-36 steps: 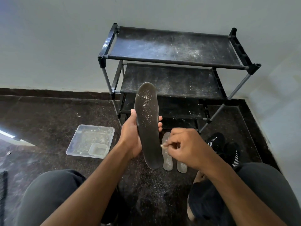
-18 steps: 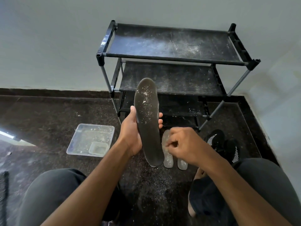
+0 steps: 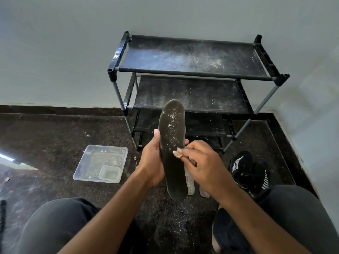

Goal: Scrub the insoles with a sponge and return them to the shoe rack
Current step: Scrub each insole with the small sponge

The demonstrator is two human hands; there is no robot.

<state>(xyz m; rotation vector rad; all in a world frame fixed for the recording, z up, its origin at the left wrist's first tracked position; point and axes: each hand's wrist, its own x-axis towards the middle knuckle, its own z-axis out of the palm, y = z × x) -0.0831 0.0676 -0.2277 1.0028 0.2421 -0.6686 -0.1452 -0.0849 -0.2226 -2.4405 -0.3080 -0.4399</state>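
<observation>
Floor (image 3: 55, 143) of dark speckled stone runs under you to a pale wall, and a black shoe rack (image 3: 192, 70) stands against that wall with white dust scattered over its shelves. You sit in front of the rack, your knees at the bottom edge of the view. Left of the rack a clear plastic tray (image 3: 100, 163) lies on the floor; right of the rack's front legs sits a pair of black sneakers (image 3: 249, 171).

Your dark insole (image 3: 172, 143) stands nearly upright in front of the rack's lower shelves, its long axis vertical, its rounded dusty end pointing up and its other end hanging just above the floor. Your left hand (image 3: 152, 162) grips its left edge, thumb in front and fingertips wrapped round behind. Your right hand (image 3: 200, 165) pinches a small pale sponge (image 3: 177, 154) and presses it onto the insole's middle. Two pale insoles (image 3: 190, 184) lie on the floor behind it.
</observation>
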